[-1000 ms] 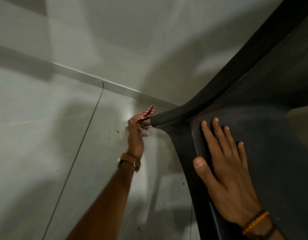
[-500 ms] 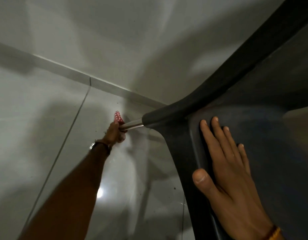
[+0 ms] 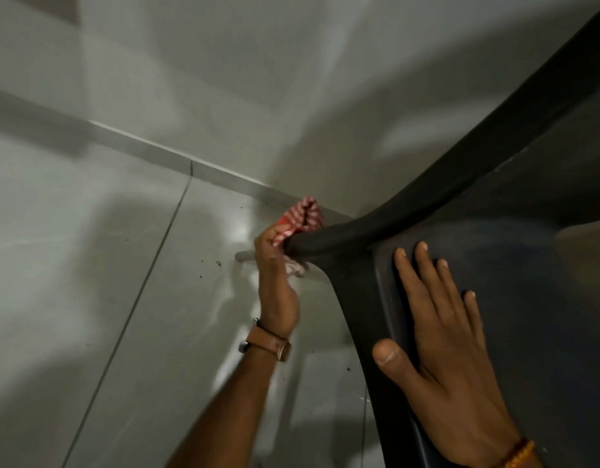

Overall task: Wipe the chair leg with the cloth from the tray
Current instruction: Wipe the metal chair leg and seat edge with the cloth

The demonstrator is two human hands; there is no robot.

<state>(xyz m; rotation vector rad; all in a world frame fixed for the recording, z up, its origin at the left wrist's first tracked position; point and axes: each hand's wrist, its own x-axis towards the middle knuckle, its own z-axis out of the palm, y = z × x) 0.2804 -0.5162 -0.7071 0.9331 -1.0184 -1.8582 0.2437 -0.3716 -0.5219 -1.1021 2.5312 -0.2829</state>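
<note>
The left hand [image 3: 275, 285], a brown leather-strapped watch [image 3: 271, 342] on its wrist, is closed around a bunched red-and-white striped cloth [image 3: 302, 219]. It presses that cloth against the top of the chair leg, right where the dark moulded plastic chair [image 3: 494, 231] narrows into a rounded sleeve [image 3: 325, 239]. A fold of the cloth stands up above the fingers and a pale, looser bit hangs below them.

The right hand [image 3: 450, 359], with orange and brown beads [image 3: 518, 456] at the wrist, grips nothing. It lies flat and open on the chair's broad dark surface, fingers spread and thumb hooked over the near edge, apparently bracing the chair.

The thin, shiny metal chair leg [image 3: 246, 255] shows only as a short stub past the left hand's knuckles, running away from the chair body toward the left, over the glossy grey tiled floor [image 3: 106, 298]. In this dim view I cannot tell how far it goes or where its foot meets the floor. Its long axis continues the line of the plastic sleeve, so the unwiped length lies outward from the grip, on the side away from the chair. The left hand is the one on it, and the right hand is well apart on the seat. Any further stroke would probably slide along that axis, away from the sleeve.

No tray is in view. Dark specks of grit [image 3: 219, 264] dot the tile just beside the leg.
</note>
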